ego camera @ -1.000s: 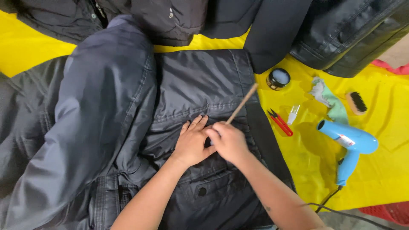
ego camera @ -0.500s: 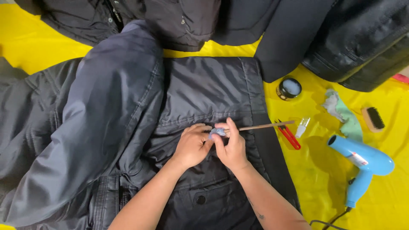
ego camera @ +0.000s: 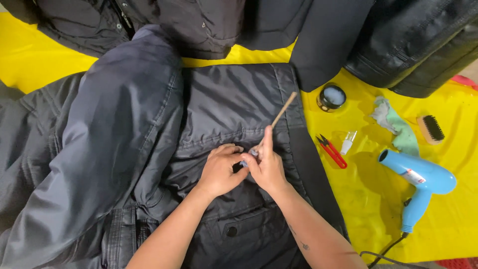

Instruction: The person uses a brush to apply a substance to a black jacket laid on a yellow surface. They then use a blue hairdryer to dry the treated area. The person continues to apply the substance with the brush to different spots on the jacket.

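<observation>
centrally on dark jacket (ego camera: 234, 99): left hand (ego camera: 221, 169) pinches fabric taut; right hand (ego camera: 266, 167) grips thin wooden stick (ego camera: 281, 112), tip steadied at seam.

Both hands meet on a dark jacket (ego camera: 234, 99) over yellow sheeting (ego camera: 378, 199). Right hand (ego camera: 266, 167) grips a thin wooden stick (ego camera: 281, 112); left hand (ego camera: 221, 169) presses the fabric beside it.

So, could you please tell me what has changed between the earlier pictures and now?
The thin wooden stick in the right hand swung from lying sideways back up to a steep slant, away from the red snips. The left hand stayed pressed on the dark jacket; the blue hair dryer kept its place.
</observation>
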